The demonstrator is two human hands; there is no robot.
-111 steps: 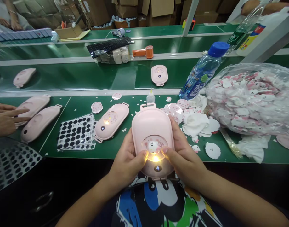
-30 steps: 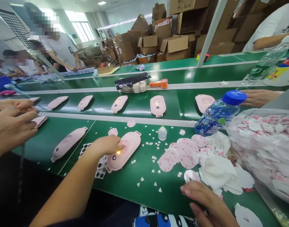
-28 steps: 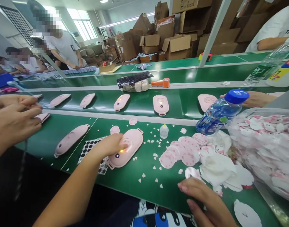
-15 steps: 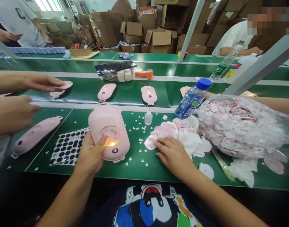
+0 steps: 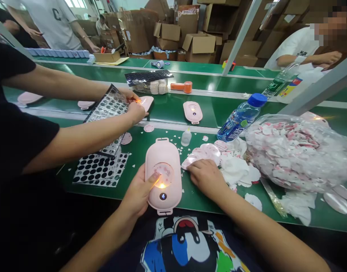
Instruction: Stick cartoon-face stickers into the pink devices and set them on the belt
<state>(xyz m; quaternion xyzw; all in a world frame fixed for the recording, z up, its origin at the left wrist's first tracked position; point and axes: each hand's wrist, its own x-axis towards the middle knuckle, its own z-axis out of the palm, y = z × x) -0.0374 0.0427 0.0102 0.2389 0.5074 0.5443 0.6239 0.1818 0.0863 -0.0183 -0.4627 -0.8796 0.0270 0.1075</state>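
My left hand (image 5: 138,194) grips a pink oval device (image 5: 173,158) by its left side, the thumb lying on its round printed window. A warm light glows beside the thumb tip, and a small dark display shows below it. My right hand (image 5: 207,175) rests on the table with curled fingers at the near edge of some overlapping pink round discs (image 5: 209,151); its fingertips are partly hidden. A small dropper bottle (image 5: 186,137) stands just beyond the device. White backing papers (image 5: 233,170) lie loosely right of my right hand.
A clear bag of printed pieces (image 5: 292,151) and a blue-capped bottle (image 5: 241,117) are at right. At left, a co-worker's hands (image 5: 135,107) hold another pink device (image 5: 146,102). Black-dot sheets (image 5: 99,170) lie below those arms. Another pink device (image 5: 193,112) lies on the green belt.
My left hand has brought the device right and nearer, turning it more upright. The discs are more bunched under my right fingers. The co-worker has reached farther in, with another dotted sheet.
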